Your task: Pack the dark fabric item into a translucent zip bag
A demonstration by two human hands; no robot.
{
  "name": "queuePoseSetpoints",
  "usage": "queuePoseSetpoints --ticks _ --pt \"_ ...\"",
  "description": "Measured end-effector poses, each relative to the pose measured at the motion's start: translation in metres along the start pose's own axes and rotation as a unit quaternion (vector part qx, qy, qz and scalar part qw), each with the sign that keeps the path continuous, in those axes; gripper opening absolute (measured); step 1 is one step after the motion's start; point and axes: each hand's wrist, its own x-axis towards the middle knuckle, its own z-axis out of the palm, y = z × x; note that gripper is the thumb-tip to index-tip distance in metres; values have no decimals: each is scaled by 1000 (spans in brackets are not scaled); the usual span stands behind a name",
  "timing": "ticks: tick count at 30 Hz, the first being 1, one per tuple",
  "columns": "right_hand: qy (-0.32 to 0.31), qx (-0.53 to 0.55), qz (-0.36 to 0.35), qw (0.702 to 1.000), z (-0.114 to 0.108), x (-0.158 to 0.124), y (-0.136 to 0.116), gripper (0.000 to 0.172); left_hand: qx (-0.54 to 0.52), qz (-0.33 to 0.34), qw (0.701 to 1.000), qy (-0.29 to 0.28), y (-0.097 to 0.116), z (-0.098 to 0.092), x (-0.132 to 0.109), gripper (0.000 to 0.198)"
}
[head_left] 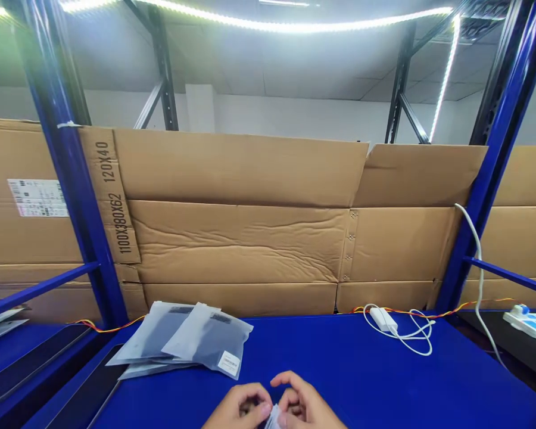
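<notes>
My left hand point(239, 408) and my right hand point(301, 402) sit together at the bottom edge of the view, over the blue tabletop point(361, 381). Between their fingertips is a small white translucent plastic packet point(272, 418), partly hidden by my fingers and cut off by the frame. Both hands appear to pinch it. Up and to the left of my hands lies a stack of frosted zip bags point(192, 339), with dark contents. The top bag carries a white barcode label point(229, 363).
A white power adapter point(383, 319) with a looped cable lies on the table's far right, near red and yellow wires point(429, 314). Dark flat panels point(87, 387) lie at the left. Flattened cardboard point(236, 238) stands behind, between blue steel rack uprights point(482, 179).
</notes>
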Motion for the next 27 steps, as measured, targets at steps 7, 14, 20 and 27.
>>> queuePoseSetpoints --ticks 7,14,20,27 --pt "44 -54 -6 998 9 1 0 46 106 17 994 4 1 8 5 39" --pt "163 -71 -49 983 -24 -6 -17 21 172 -8 985 -22 23 6 -3 19" --pt "254 -183 -55 948 -83 -12 -9 11 243 -33 969 -24 36 -8 -19 15" --pt "212 -420 -85 878 -50 -33 -40 27 261 0 965 35 17 -18 -16 18"
